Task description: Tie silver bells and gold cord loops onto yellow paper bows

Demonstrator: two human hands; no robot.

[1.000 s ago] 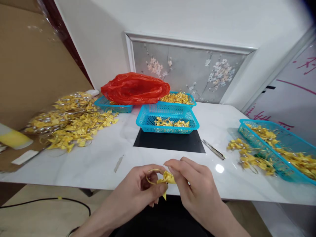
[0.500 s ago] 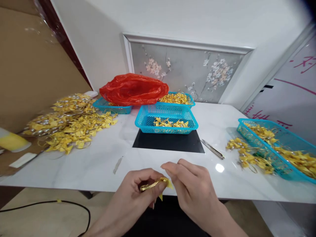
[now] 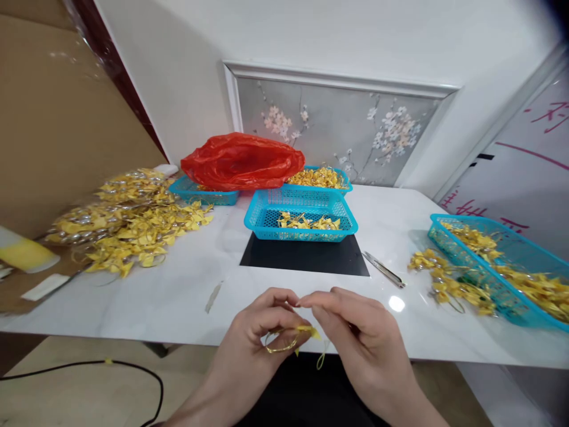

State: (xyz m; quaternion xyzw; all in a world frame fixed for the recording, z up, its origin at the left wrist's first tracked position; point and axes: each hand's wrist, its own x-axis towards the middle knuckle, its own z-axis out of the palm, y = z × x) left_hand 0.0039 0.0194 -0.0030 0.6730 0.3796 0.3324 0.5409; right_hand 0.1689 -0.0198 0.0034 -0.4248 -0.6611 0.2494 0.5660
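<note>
Your left hand (image 3: 262, 344) is closed on a small yellow flower (image 3: 315, 333), pinching it between thumb and fingers just over the near edge of the table (image 3: 178, 305). From your right hand (image 3: 367, 332), the flower lies to the left, and its visible tip is pointing toward you. The left hand is the nearer one, because it carries the flower. A gold loop (image 3: 280, 350) lies lengthwise from left to right over the left thumb. The right fingers are bent together, their tips meeting the left fingertips; whether they grip something, I cannot tell. A thin loop (image 3: 320, 360) hangs between the hands. What stands in the way is your own left fingers, which hide most of the flower. Farther away, a blue basket (image 3: 267, 231) stands on a black mat (image 3: 306, 259), with snips (image 3: 384, 271) at its right.
</note>
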